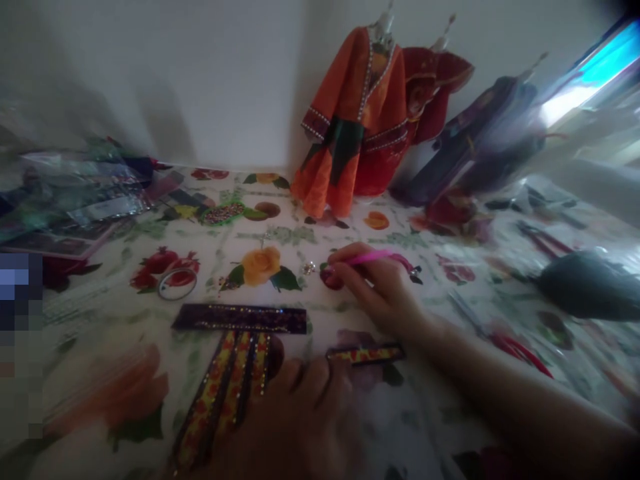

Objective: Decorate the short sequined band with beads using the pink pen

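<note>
My right hand (377, 287) is closed round a pink pen-like tool (380, 257), its tip down near a small pile of shiny beads (309, 268) on the floral tablecloth (280, 220). My left hand (300, 413) lies low in the view with its fingers pressed on the lower end of dark beaded fabric strips (235, 373). A dark sequinned strip (240, 319) lies crosswise above them. A short red-and-yellow trim piece (365, 353) lies between my hands.
Small doll costumes stand at the back wall: an orange one (350, 127), a red one (430, 93), a purple one (480, 140). A tape roll (177, 283) lies at the left. Plastic packets (75, 193) are heaped far left. A dark object (590, 283) sits right.
</note>
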Demonstrator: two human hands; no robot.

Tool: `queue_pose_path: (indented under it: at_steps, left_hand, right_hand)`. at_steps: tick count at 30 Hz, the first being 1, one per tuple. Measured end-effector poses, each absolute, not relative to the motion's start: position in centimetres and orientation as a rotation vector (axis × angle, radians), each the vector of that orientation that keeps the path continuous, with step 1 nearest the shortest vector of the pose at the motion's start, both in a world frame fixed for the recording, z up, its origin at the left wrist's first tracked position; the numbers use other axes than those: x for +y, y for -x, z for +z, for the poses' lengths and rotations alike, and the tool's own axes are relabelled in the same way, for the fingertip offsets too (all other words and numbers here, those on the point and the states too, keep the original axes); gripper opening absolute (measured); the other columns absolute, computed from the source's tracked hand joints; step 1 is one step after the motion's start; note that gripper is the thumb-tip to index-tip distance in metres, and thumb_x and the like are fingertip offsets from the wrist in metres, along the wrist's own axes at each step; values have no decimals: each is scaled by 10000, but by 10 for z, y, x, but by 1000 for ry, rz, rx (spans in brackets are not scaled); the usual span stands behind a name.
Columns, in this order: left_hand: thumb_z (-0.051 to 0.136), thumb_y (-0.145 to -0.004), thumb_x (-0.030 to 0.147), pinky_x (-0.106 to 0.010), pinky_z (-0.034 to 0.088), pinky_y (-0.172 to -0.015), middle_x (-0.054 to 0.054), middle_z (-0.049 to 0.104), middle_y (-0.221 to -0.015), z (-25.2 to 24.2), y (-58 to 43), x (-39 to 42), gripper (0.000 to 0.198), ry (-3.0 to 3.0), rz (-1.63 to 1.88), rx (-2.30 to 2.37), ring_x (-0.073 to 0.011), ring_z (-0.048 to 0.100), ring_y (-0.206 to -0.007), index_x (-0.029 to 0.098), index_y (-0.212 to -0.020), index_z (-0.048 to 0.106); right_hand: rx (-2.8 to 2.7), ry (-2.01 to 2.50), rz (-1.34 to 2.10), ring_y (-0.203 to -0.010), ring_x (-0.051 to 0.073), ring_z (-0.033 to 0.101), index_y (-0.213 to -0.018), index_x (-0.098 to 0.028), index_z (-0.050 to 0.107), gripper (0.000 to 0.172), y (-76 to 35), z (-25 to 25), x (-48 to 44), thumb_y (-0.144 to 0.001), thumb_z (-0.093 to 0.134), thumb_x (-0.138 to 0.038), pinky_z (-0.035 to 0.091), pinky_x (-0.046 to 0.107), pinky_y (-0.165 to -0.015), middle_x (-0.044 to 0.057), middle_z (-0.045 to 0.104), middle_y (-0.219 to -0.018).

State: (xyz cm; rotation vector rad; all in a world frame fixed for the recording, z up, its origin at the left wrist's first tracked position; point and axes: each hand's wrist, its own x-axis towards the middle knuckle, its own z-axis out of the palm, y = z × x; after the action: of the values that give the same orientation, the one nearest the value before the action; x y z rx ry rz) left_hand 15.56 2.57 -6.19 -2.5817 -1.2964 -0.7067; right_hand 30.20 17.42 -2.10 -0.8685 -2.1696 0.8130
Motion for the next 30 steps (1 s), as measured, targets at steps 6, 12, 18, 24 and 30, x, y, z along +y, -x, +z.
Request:
queue_pose_path:
  at_steps: [6,12,18,24,30]
  left_hand:
    - [500,-943,298,-376,365,-784,-39,681,-1115,-68,-154,24,310,2589,-652,-1296,-214,505,-993,152,-1172,649]
    - [519,-938,286,-371,371,-757,-51,670,-1135,-68,-156,23,312,2613,-639,-1289,-213,504,-970,137,-1185,639]
    - [517,-944,275,-370,367,-760,-73,662,-1133,-68,-156,24,283,2644,-621,-1285,-216,507,-950,131,-1149,648]
    - [523,-933,286,-366,388,-736,-46,672,-1129,-66,-155,25,275,2649,-628,-1280,-206,515,-925,149,-1119,671]
    - [520,-926,273,-373,384,-750,-42,678,-1108,-68,-157,23,238,2625,-676,-1291,-214,510,-954,165,-1068,677]
  right_hand:
    - [-2291,869,643,-896,179,660,-1000,-220,613,93,-301,-19,173,-973,527,-243,540,325,-766,44,679,-989]
    - [-2330,837,572,-911,193,652,-1025,-226,612,109,-299,-15,171,-976,514,-230,531,343,-776,50,685,-982]
    - [-2306,911,684,-775,145,636,-942,-219,621,94,-301,-20,173,-970,546,-268,509,295,-709,21,685,-940]
    - [-2280,962,729,-710,134,615,-944,-210,626,127,-301,-24,173,-973,540,-298,472,273,-598,25,687,-909]
    - [-2316,983,696,-658,127,581,-962,-215,617,118,-301,-25,173,-968,544,-307,451,274,-564,21,678,-890]
